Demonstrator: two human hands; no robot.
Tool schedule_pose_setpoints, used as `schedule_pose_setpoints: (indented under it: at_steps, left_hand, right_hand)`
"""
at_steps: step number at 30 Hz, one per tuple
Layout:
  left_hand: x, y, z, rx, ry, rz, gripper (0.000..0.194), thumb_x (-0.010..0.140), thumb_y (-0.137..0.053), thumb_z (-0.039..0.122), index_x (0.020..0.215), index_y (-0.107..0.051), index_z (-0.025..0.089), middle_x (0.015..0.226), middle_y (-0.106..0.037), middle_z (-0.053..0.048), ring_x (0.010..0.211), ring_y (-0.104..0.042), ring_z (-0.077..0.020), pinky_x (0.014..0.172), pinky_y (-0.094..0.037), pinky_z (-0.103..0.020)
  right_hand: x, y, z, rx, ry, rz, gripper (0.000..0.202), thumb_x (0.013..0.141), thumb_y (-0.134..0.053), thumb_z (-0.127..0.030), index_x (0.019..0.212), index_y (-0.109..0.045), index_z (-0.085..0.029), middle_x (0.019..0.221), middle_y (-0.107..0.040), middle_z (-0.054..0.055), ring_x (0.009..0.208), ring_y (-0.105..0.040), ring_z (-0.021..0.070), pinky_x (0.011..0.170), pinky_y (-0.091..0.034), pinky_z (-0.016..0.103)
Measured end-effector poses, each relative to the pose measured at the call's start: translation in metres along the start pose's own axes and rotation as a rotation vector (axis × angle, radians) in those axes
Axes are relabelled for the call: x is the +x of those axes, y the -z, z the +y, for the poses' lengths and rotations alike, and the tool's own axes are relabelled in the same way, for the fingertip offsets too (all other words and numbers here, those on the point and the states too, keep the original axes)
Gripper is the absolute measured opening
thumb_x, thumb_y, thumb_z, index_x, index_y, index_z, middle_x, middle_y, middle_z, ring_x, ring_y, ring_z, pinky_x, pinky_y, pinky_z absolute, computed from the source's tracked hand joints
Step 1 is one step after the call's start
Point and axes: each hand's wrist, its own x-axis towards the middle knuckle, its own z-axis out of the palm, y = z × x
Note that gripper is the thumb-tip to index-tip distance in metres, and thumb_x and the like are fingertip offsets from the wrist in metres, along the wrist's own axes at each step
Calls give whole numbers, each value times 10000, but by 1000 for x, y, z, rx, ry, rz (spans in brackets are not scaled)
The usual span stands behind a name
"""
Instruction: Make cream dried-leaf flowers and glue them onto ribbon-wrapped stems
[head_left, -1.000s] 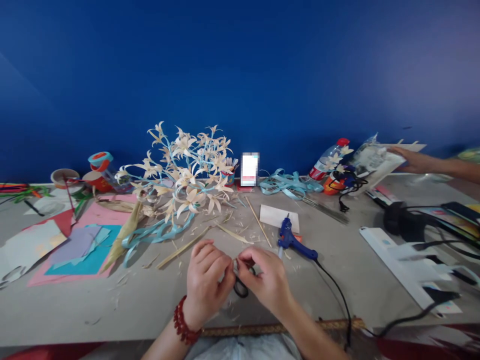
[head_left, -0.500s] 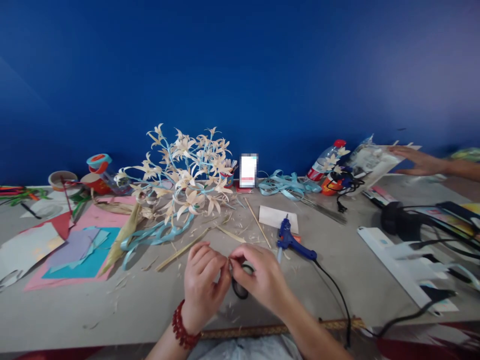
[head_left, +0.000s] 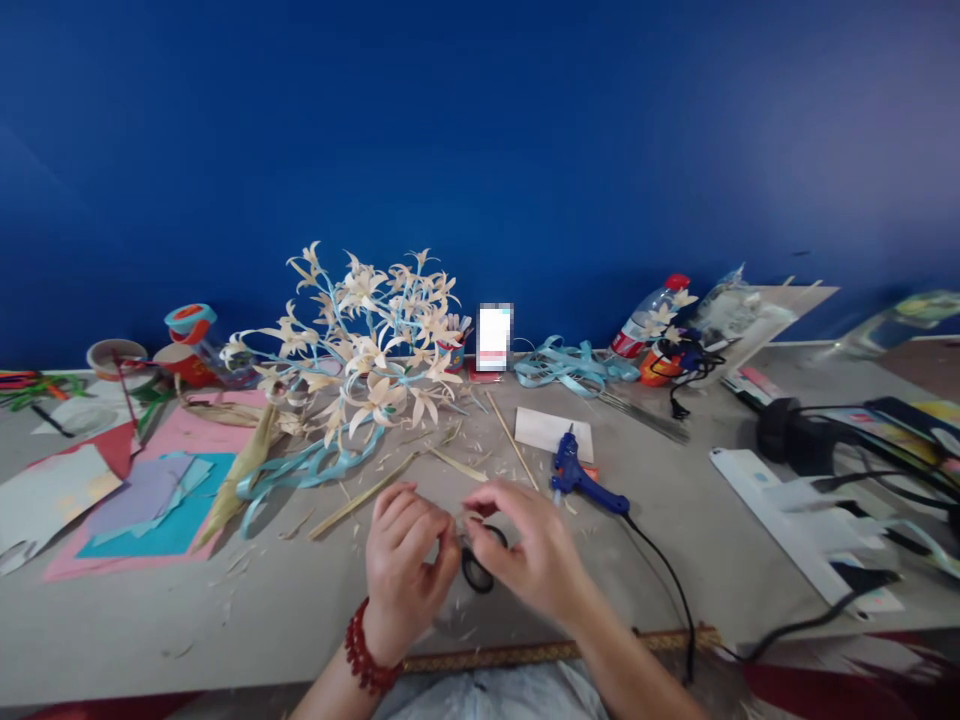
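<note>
My left hand [head_left: 411,545], with a red bead bracelet [head_left: 365,650] at the wrist, is closed in a pinch above the table. What its fingertips hold, if anything, is too small to make out. Facing it, my right hand [head_left: 529,545] is curled with thumb and forefinger close together; a tiny thing may be between them. A small gap separates the two hands. Beneath them lie black scissors [head_left: 478,572], handle loops showing and the rest hidden. Strips of dry husk [head_left: 364,497] lie just beyond my hands.
Husk flowers on blue stems [head_left: 367,350] stand at the back left. Coloured paper [head_left: 161,530] lies left. A blue glue gun [head_left: 581,478], its cord trailing to the front edge, lies right, near a power strip [head_left: 772,520]. Blue ribbon [head_left: 562,365] and a bottle [head_left: 649,318] are behind.
My right hand has drawn slightly away from my left, widening the gap between the fingertips. Another person's hand at the far right has left the view.
</note>
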Motion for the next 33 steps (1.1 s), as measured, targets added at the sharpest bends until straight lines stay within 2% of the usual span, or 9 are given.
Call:
schedule_pose_setpoints:
  at_steps: [5,10,14,17,20,22,27,31,33]
  left_hand:
    - [-1,2,3,-2,8,10,197,785,-566,17,756,-555,212,649,-595,17,646,-528,-158,896,-449,-462]
    - [-2,7,-1,4,35,52,183,791,-555,31,744,-540,206,642,-558,16,635,-521,-154,879,-454,-457]
    - [-1,3,-1,6,38,35,179,804,-544,50,735,-547,215,625,-567,26,622,-531,-155,891,-452,-448]
    - [1,-1,2,4,26,40,183,800,-549,49,731,-552,218,623,-586,32,613,-539,-151,900,-453,-443]
    - [2,-2,5,20,2,57,189,790,-557,46,718,-547,220,616,-590,35,601,-541,-148,895,-459,-437]
    - [3,0,5,31,-2,70,187,788,-556,46,723,-549,222,618,-591,35,599,-544,-147,894,-461,-436]
    - [1,3,0,40,10,107,185,780,-553,38,732,-540,215,624,-572,27,599,-540,-147,868,-470,-439]
    - [1,0,-1,54,2,72,196,774,-568,27,737,-544,218,628,-583,28,619,-539,-150,885,-458,-447]
    - [2,-1,1,58,-5,61,199,776,-570,25,735,-548,217,628,-593,30,623,-537,-148,894,-453,-446]
  right_hand:
    - [2,-7,1,-17,36,-17,99,849,-548,-164,770,-588,-208,680,-631,-14,650,-593,143,631,-414,242]
    - [-4,6,21,-64,-107,167,115,875,-529,-191,788,-603,-204,706,-649,5,658,-605,156,630,-434,249]
    - [-5,4,9,49,-75,36,130,837,-571,-181,958,-615,-205,855,-686,19,754,-644,158,711,-470,250]
    - [-2,-7,-4,41,-59,-25,49,825,-575,-183,855,-608,-203,746,-665,-2,685,-627,150,653,-447,243]
    - [0,-13,-4,14,-48,-23,113,855,-547,-204,747,-578,-206,647,-624,-17,617,-593,143,599,-413,241]
    - [-2,-11,5,-7,-43,1,106,851,-548,-200,751,-579,-209,660,-632,-14,621,-593,146,607,-416,245]
    - [-7,8,26,-79,-106,181,96,880,-518,-195,818,-590,-206,722,-649,9,672,-618,165,643,-447,258]
    - [-6,8,12,0,-62,47,133,840,-553,-174,962,-597,-208,854,-679,25,739,-643,162,701,-479,258]
    - [-3,0,2,-4,-36,1,92,834,-566,-184,917,-598,-206,810,-677,16,714,-637,159,678,-466,255]
